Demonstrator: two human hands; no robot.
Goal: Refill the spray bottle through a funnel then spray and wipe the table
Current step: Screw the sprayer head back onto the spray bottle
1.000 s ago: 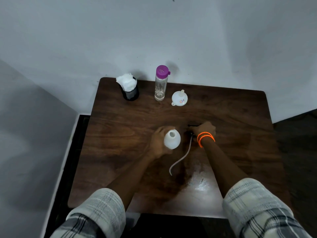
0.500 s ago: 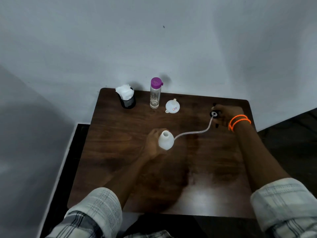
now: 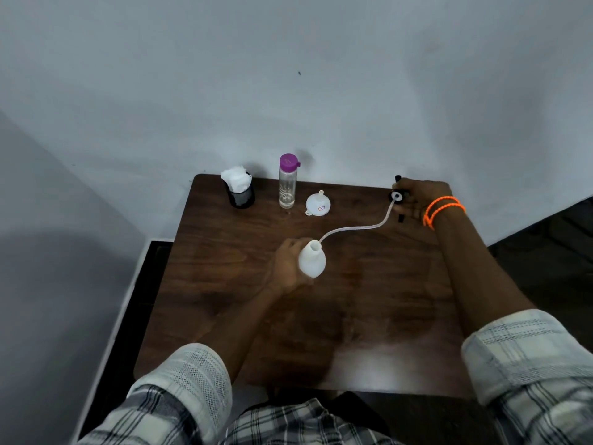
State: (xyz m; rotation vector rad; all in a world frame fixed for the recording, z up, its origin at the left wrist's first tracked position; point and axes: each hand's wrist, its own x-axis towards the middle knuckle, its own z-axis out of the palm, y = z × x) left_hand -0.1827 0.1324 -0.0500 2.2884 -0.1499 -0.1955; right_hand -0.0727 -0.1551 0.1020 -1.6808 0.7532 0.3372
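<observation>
My left hand (image 3: 287,266) grips the white spray bottle (image 3: 312,261), which stands upright and uncapped near the middle of the brown table (image 3: 369,284). My right hand (image 3: 420,197) holds the black spray head (image 3: 398,196) at the table's far right corner. Its clear dip tube (image 3: 356,229) trails back toward the bottle's mouth. A white funnel (image 3: 317,204) lies upside down at the back. To its left stands a clear water bottle (image 3: 287,184) with a purple cap.
A black cup (image 3: 240,195) stuffed with white tissue stands at the back left corner. A grey wall runs right behind the table. Dark floor shows on both sides of the table.
My right hand has carried the spray head from beside the bottle to the far right corner, pulling the tube out. The left hand has stayed on the bottle.
</observation>
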